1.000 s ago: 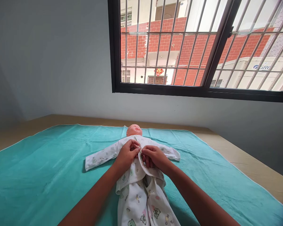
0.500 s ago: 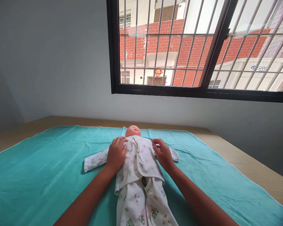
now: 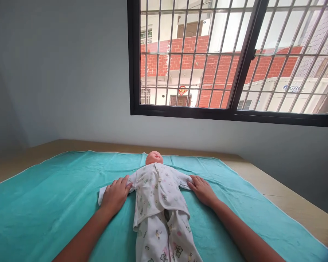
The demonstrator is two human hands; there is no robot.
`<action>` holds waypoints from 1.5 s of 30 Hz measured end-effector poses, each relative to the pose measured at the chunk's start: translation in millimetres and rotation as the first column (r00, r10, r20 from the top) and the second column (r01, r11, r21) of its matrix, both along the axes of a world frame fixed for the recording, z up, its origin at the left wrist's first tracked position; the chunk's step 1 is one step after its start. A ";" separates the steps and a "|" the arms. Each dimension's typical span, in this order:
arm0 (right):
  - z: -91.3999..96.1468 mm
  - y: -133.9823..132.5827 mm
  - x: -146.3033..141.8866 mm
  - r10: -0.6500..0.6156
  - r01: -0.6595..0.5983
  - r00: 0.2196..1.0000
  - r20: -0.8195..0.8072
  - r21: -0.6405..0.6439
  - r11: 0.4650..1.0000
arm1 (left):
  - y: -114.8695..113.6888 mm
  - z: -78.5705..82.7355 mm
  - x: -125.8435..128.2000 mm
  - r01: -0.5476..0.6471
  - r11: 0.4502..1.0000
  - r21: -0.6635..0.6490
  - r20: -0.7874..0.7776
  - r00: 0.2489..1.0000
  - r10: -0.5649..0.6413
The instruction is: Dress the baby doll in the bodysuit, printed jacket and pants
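A baby doll [image 3: 154, 157] lies on its back, dressed in a white printed baby shirt [image 3: 158, 193] with buttons down the front and matching pants [image 3: 153, 240]. Its arms are stretched out to the sides. My left hand [image 3: 116, 194] lies over the sleeve on the left, fingers and thumb around it, and the white cuff [image 3: 101, 194] shows beyond the hand. Over on the right, my right hand [image 3: 202, 189] has its fingers and thumb around the other sleeve [image 3: 184, 179], whose end is hidden under the hand. The lower legs are out of frame.
A turquoise cloth [image 3: 60, 196] with some creases covers most of the wooden table [image 3: 278, 189]. Behind the table rises a grey wall [image 3: 71, 72] with a dark-framed, barred window [image 3: 186, 113].
Both my hands have moved outward from the shirt's chest and shoulders onto the sleeves, the left one to the left and the right one to the right. The view has tilted slightly up.
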State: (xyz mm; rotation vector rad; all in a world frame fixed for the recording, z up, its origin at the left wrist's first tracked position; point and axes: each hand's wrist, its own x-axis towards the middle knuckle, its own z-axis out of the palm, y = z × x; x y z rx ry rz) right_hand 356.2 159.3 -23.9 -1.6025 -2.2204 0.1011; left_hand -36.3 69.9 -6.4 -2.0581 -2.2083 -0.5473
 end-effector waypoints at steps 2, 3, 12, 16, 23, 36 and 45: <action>-4.3 0.0 19.2 -0.007 0.007 1.000 -0.008 -0.029 1.000 | -9.8 -3.1 -19.3 0.000 1.000 -0.028 0.040 0.999 0.001; -6.3 0.7 28.3 -0.013 0.012 1.000 -0.014 -0.029 1.000 | -14.4 -4.3 -28.7 -0.003 1.000 -0.030 0.061 0.998 0.004; 2.4 1.9 50.1 -0.355 0.356 0.931 -0.088 -0.014 0.935 | -27.7 0.7 -78.2 -0.321 0.938 -0.129 0.152 0.929 0.339; 11.0 -5.7 39.9 -0.340 0.337 0.940 -0.031 -0.091 0.937 | -27.2 1.1 -77.5 -0.296 0.937 -0.186 0.232 0.913 0.335; 9.3 -1.6 42.0 -0.293 0.281 0.936 -0.195 -0.086 0.956 | -26.9 1.3 -71.9 -0.249 0.968 -0.026 0.349 0.905 0.242; -0.8 10.1 57.0 -0.371 0.393 0.884 -0.284 0.025 0.919 | -22.7 -1.9 -93.2 -0.382 0.920 -0.091 0.436 0.815 0.382; 24.6 -45.8 -22.3 0.166 -0.087 0.895 -0.414 0.204 0.975 | -38.5 9.7 -28.0 -0.002 0.915 0.404 0.110 0.993 -0.047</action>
